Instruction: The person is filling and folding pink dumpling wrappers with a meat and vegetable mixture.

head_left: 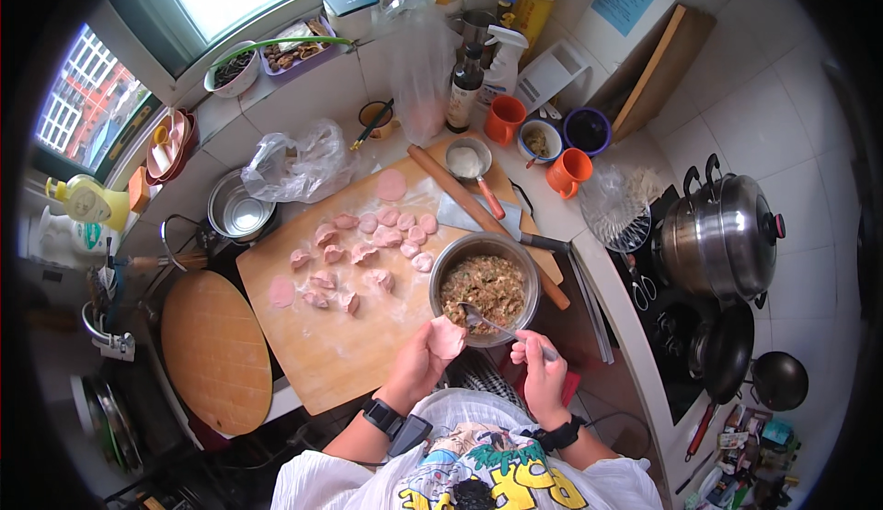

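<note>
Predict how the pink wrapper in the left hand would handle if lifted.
The pink wrapper looks thin, so it would probably sag and could tear. White dusting on the wooden board suggests it might stick only a little.

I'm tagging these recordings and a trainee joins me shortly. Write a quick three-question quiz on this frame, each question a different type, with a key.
1. Multiple choice: what does the left hand hold?
A) scissors
B) a thin piece of dough
C) a rolling pin

2. True or false: the right hand holds the cleaver.

3. Count: how many orange mugs are in view?

Key:
1. B
2. False; it holds a spoon, whose head is in the minced mixture in the metal bowl.
3. Two; one stands beside the dark bottle, the other nearer the person.
</note>
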Demonstrator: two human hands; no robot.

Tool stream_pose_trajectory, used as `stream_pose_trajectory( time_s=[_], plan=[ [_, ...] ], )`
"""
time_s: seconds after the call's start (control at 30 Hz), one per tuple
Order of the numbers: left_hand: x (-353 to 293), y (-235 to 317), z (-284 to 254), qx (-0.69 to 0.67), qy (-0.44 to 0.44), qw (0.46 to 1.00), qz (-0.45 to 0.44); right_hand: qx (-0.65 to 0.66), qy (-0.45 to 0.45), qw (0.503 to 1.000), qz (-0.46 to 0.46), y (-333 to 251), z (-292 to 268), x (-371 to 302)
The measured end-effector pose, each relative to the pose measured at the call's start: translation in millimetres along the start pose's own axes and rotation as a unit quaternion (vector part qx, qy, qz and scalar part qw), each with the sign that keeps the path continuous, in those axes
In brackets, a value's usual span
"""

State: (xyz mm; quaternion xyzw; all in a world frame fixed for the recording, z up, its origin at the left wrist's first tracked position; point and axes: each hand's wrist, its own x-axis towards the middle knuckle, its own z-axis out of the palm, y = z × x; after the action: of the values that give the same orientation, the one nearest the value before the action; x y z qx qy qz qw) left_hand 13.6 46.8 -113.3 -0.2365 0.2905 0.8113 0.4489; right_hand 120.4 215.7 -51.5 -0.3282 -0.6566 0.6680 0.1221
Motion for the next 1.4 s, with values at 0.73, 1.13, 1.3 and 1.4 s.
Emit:
stream_pose_trajectory(
  time_s=[0.73, 1.13, 1.3, 1.4],
  plan=[
    [-15.5, 11.5, 39.3, -0.146, -0.035, 0.987, 0.055, -0.283, -0.118, 0.841, -0.445, -15.1, -19.3, -27.5],
    [-22.8, -1.6, 58.0, -0.122, 0.003, 0.98, 0.16, -0.26, -0.049, 0.892, -0.367, -22.0, 5.9, -29.4],
    [-22.3, -0.3, 55.5, -0.113, -0.007, 0.98, 0.165, -0.301, -0.115, 0.843, -0.431, -27.4, 8.9, -33.7],
    [-23.3, 2.7, 56.7, -0.12, -0.008, 0.98, 0.161, -0.296, -0.11, 0.841, -0.439, -29.6, 10.3, -33.8]
  ],
)
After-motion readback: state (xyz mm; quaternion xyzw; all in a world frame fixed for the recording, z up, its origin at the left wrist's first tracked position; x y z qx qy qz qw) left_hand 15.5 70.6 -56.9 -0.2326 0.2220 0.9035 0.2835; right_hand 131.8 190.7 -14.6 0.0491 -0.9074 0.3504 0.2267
